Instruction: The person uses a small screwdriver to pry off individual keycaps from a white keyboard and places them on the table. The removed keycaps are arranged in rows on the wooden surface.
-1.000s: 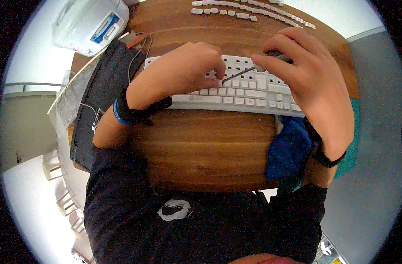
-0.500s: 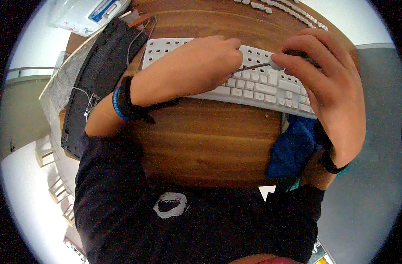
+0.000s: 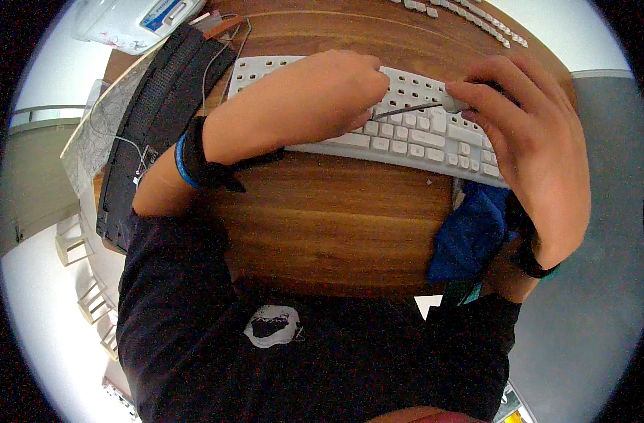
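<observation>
A white keyboard (image 3: 426, 138) lies across the desk, its near rows still capped with white keys and its far rows showing bare switch sockets. My left hand (image 3: 336, 93) rests over its middle, fingers curled and turned away from view, so what they pinch is hidden. From the right, my right hand (image 3: 537, 137) grips the pale handle of a thin-shafted screwdriver (image 3: 415, 108). Its metal shaft slants left, low over the keys, and the tip ends close beside my left fingers. Whether the tip touches a key, I cannot tell.
Loose white keycaps (image 3: 477, 20) stand in rows at the far right of the wooden desk (image 3: 336, 218). A black padded case (image 3: 149, 113) with a cable lies left, beside a clear plastic container (image 3: 135, 25). Dark blue cloth (image 3: 470, 229) hangs by the near right edge.
My right hand has shifted slightly right with the screwdriver, and more of the shaft shows. The left hand has moved a little to the far left, still curled over the keyboard.
</observation>
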